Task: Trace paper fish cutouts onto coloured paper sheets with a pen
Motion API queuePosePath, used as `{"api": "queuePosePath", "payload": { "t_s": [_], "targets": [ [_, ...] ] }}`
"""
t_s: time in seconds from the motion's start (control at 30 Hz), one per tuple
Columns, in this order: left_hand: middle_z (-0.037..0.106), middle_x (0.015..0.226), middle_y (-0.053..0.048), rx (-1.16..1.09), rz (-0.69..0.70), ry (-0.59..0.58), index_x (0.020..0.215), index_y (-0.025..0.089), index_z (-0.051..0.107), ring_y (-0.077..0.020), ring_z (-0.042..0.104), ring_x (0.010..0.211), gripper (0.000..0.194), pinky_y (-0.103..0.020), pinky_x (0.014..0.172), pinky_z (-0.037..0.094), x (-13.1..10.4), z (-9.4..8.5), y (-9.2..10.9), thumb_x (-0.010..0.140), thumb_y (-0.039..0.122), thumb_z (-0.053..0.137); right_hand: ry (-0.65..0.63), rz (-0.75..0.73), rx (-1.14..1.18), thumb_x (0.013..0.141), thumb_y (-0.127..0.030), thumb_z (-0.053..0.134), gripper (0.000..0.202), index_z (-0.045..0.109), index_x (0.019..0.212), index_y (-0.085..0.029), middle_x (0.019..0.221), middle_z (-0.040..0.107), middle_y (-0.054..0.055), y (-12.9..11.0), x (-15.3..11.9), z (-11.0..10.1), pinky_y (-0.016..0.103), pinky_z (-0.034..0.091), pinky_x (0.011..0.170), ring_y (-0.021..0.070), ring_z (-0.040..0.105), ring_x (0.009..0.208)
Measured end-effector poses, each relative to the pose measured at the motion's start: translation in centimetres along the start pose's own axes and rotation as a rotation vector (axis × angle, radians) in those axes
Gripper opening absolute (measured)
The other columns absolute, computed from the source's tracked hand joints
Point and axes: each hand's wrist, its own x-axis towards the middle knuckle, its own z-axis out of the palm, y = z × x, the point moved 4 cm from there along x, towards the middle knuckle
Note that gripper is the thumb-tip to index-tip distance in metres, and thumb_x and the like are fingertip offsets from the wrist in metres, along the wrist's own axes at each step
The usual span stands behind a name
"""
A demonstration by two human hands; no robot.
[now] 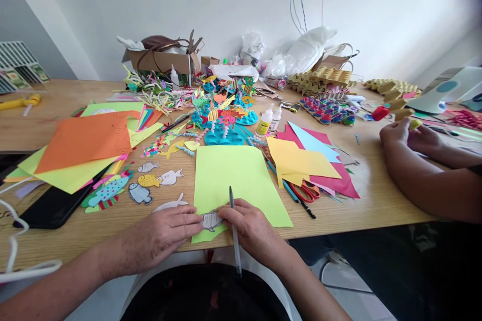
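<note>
A sheet of lime-green paper lies at the table's front edge, and on its lower left corner rests a grey paper fish cutout. My left hand lies flat with fingers stretched out, fingertips on the fish's left end. A pen sits between the fingers of my right hand, its tip pointing up and away from me. Those right fingertips touch the other end of the fish. More fish cutouts lie to the left: a yellow fish, a white fish and a blue-grey fish.
Orange paper and a black phone lie left. Yellow paper, red scissors and glue bottles are right of the sheet. Behind it stands a blue paper-fish model. Another person's hands work at right.
</note>
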Motion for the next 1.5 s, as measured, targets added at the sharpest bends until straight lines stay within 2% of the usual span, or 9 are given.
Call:
{"api": "queuePosePath", "payload": {
  "t_s": [0.17,0.27,0.33,0.4,0.5,0.57,0.77,1.2,1.5],
  "targets": [
    [0.063,0.12,-0.006,0.045,0.006,0.011,0.125,0.016,0.053,-0.0215,0.053,0.114,0.04,-0.036,0.1,0.043,0.1,0.6,-0.1,0.091,0.006,0.036,-0.005,0.002,0.017,0.086,-0.002,0.042,0.025,0.059,0.098,-0.017,0.08,0.064,0.006,0.0,0.0,0.2,0.026,0.045,0.07,0.0181,0.056,0.08],
    [0.065,0.115,-0.006,0.038,0.019,0.034,0.121,0.016,0.056,-0.0202,0.056,0.108,0.039,-0.035,0.099,0.042,0.5,0.4,0.0,0.092,0.006,0.032,-0.005,0.02,0.103,0.089,-0.009,0.046,0.018,0.059,0.098,-0.017,0.081,0.065,0.007,0.2,-0.1,-0.4,0.028,0.047,0.073,0.0185,0.058,0.082],
    [0.066,0.113,-0.006,0.033,0.022,0.041,0.118,0.016,0.058,-0.0201,0.057,0.105,0.037,-0.034,0.097,0.043,0.8,0.3,0.0,0.094,0.008,0.03,0.04,0.079,0.204,0.09,-0.016,0.049,0.013,0.06,0.098,-0.017,0.084,0.066,0.007,0.7,-0.2,-1.6,0.028,0.047,0.073,0.0188,0.06,0.082],
    [0.066,0.113,-0.006,0.02,0.018,0.034,0.116,0.017,0.06,-0.0202,0.057,0.105,0.036,-0.034,0.095,0.044,0.9,0.2,-0.1,0.095,0.01,0.031,0.139,0.202,0.341,0.092,-0.023,0.049,0.014,0.059,0.099,-0.018,0.09,0.067,0.007,1.5,-0.6,-3.1,0.026,0.048,0.071,0.0172,0.062,0.082],
    [0.064,0.117,-0.007,-0.011,0.017,0.015,0.116,0.019,0.06,-0.0201,0.057,0.107,0.037,-0.034,0.096,0.043,0.8,0.2,-0.4,0.094,0.01,0.031,0.234,0.24,0.485,0.095,-0.025,0.044,0.015,0.055,0.104,-0.02,0.091,0.069,0.005,2.1,-0.9,-4.4,0.025,0.048,0.074,0.0152,0.064,0.085],
    [0.062,0.12,-0.007,-0.016,0.015,0.004,0.12,0.02,0.058,-0.0207,0.055,0.11,0.039,-0.036,0.098,0.042,0.6,0.4,-0.6,0.093,0.009,0.032,0.197,0.227,0.437,0.092,-0.023,0.05,0.012,0.056,0.101,-0.02,0.09,0.068,0.005,2.0,-0.7,-4.2,0.025,0.048,0.073,0.0156,0.064,0.083],
    [0.06,0.124,-0.007,-0.02,-0.002,-0.03,0.124,0.021,0.055,-0.0206,0.054,0.112,0.041,-0.036,0.102,0.038,0.2,0.8,-0.9,0.091,0.007,0.034,-0.004,0.082,0.128,0.084,-0.012,0.058,0.012,0.061,0.094,-0.016,0.079,0.064,0.005,0.9,0.2,-1.0,0.025,0.044,0.064,0.0175,0.058,0.076],
    [0.058,0.128,-0.005,-0.02,0.007,-0.056,0.125,0.022,0.054,-0.023,0.05,0.116,0.04,-0.038,0.101,0.038,-0.1,1.0,-1.0,0.092,0.009,0.037,0.043,0.018,0.071,0.085,-0.009,0.054,0.011,0.06,0.091,-0.016,0.073,0.063,0.004,1.0,-0.1,-0.4,0.024,0.039,0.06,0.0168,0.053,0.07],
    [0.063,0.119,-0.007,-0.096,-0.011,-0.041,0.12,0.021,0.06,-0.0233,0.052,0.111,0.039,-0.036,0.096,0.042,0.7,0.2,-0.8,0.091,0.009,0.037,0.023,-0.008,0.024,0.089,-0.01,0.048,0.013,0.059,0.091,-0.017,0.074,0.061,0.004,0.7,-0.2,-0.4,0.025,0.038,0.061,0.0175,0.052,0.071]
  ]
}}
